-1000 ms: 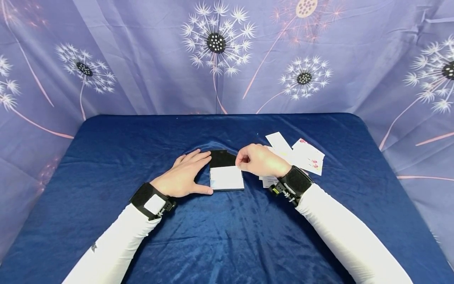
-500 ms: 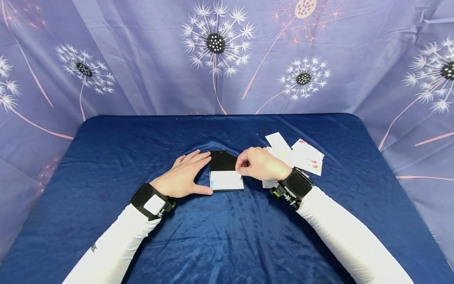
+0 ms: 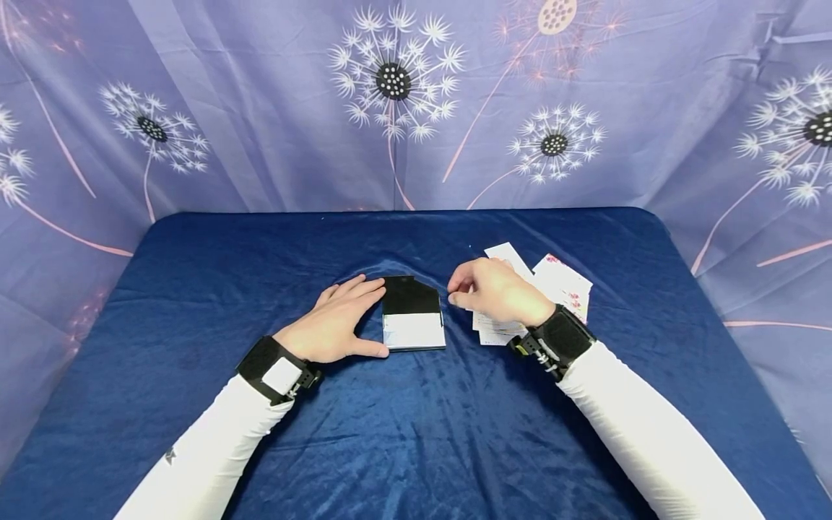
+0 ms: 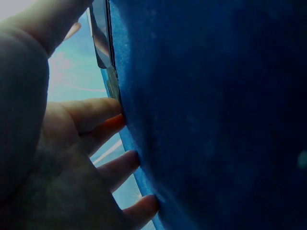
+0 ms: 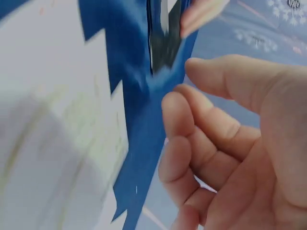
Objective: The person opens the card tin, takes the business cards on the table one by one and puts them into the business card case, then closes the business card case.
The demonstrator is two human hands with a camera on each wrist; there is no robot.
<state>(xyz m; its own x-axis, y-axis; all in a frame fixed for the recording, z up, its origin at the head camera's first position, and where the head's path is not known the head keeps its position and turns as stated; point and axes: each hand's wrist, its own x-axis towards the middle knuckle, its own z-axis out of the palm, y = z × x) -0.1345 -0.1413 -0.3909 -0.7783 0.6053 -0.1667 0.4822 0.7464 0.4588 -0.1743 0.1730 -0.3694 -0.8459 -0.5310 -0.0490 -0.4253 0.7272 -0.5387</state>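
Observation:
An opened black card case (image 3: pixel 412 295) lies on the blue cloth, and a white card (image 3: pixel 413 331) sits in its near half. My left hand (image 3: pixel 334 325) rests at the case's left side with fingers spread; the thumb touches the near left corner and the fingertips reach the far left edge. Right of the case, my right hand (image 3: pixel 497 289) hovers over the left part of a spread of white cards (image 3: pixel 499 332). In the right wrist view its thumb and bent fingers stand apart with nothing between them, and the case (image 5: pixel 165 45) shows beyond.
More white cards with red flower prints (image 3: pixel 564 285) lie to the right, partly behind the right hand. Blue velvet cloth (image 3: pixel 390 433) covers the table. A lilac curtain with dandelion prints (image 3: pixel 273 108) hangs behind the table's far edge.
The white card has slid nearer within the case, baring more of the black lid. My right hand has let go of it and moved right, over the cards. The left hand stays put.

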